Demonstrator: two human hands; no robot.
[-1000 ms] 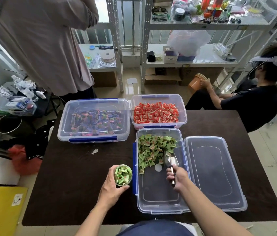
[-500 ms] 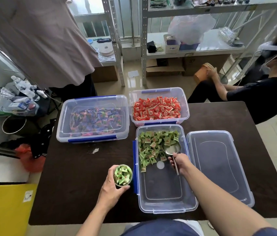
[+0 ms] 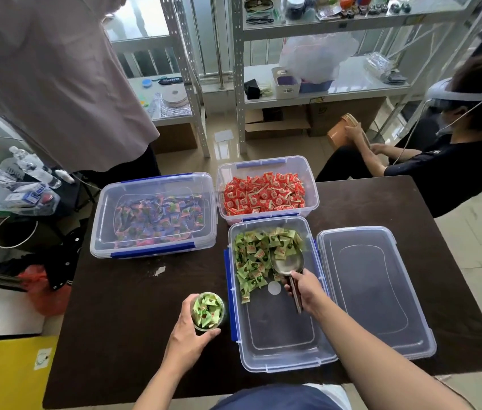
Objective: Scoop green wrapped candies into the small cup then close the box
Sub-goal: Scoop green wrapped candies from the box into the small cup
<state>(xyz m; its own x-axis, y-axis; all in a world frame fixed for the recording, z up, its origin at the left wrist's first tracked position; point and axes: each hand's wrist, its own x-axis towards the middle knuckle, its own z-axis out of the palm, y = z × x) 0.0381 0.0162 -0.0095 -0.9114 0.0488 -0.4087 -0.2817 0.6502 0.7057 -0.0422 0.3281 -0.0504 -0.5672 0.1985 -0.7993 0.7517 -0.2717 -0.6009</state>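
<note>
My right grip (image 3: 303,287) clenches the scoop (image 3: 287,263), its bowl among the green candies (image 3: 259,254) at the far end of the open box (image 3: 278,335), while my left grip (image 3: 188,335) wraps the candy-filled cup (image 3: 207,310) on the counter (image 3: 133,306) just left of the box.

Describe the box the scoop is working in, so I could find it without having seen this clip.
On the dark table stand three clear plastic boxes with blue latches. The one you want is the nearest to the camera wearer, the green-candy box, with its loose lid lying beside it on the right. It alone holds green wrapped candies, heaped at its far end, where the right hand holds a metal scoop.
</note>
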